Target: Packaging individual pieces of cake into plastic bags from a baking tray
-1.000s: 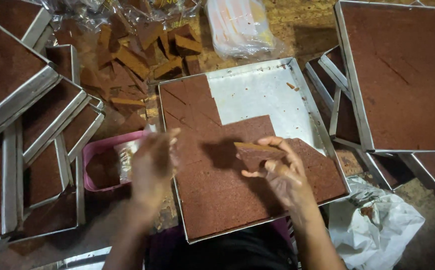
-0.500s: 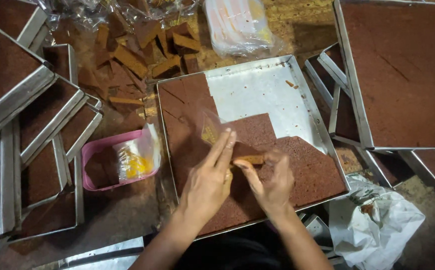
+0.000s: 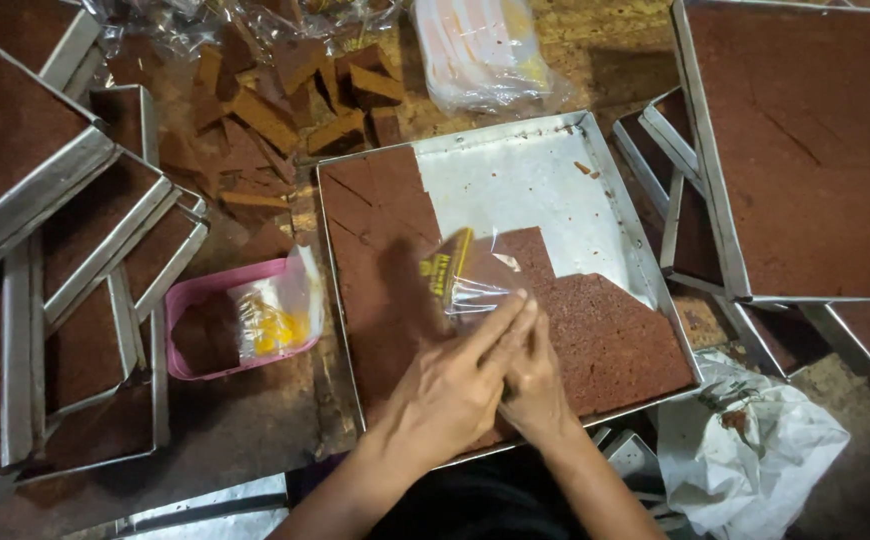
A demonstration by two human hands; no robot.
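Wrapper, clear plastic with a yellow printed strip, sits at centre frame over the brown cake in the metal tray. Left hand lies across the right hand, its fingers straight and pressed together, fingertips touching the wrapper's lower edge. Right hand's fingers are mostly hidden beneath the left; whether they pinch anything cannot be told. Tray's upper right part is bare metal; cake fills its left side and lower part, scored into pieces. Pink tub with more wrappers stands just left of the tray. Cut cake pieces lie piled at upper left. White bag sits at lower right.
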